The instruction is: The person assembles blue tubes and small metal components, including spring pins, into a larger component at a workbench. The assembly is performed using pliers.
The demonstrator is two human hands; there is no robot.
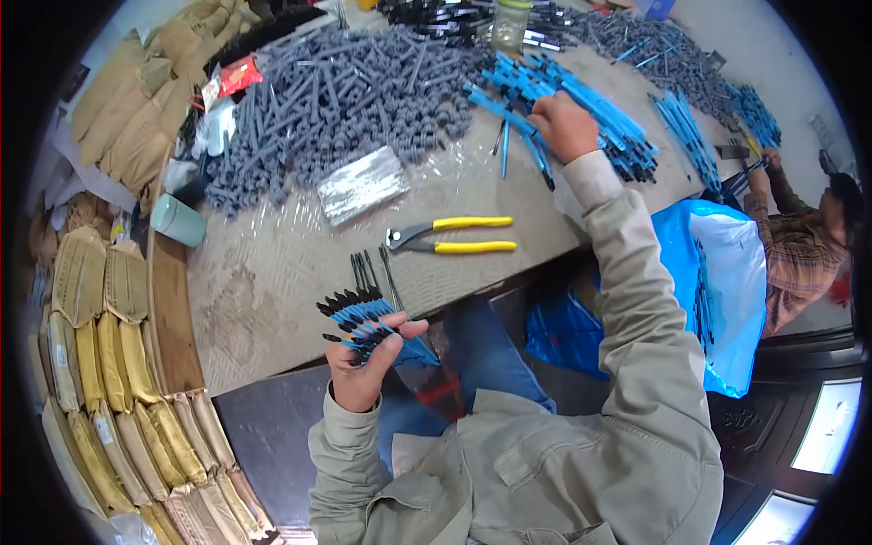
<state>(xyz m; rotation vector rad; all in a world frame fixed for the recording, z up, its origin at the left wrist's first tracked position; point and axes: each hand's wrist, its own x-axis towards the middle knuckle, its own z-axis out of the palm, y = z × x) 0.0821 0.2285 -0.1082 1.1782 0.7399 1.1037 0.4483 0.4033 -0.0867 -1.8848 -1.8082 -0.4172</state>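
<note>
A fanned bundle of thin blue rods with black ends [359,313] is gripped in my left hand [363,368], near the table's front edge. Several thin dark rods [366,271] rest on the table just past the bundle. My right hand [565,127] reaches over a pile of similar blue rods [618,136] at the back right. Its fingers are closed beside one blue rod, and the hand hides whatever lies between the fingertips. Between my hands lie end-cutting pliers [454,234] with yellow handles, apart from both hands.
A heap of grey plastic parts [336,100] covers the table's back left, behind a shiny silver packet [363,185]. A pale green cup [178,221] is at the left edge. A blue plastic bag [727,291] hangs at right; another person [808,241] works beyond it. Stacked brown packages [118,363] line the left.
</note>
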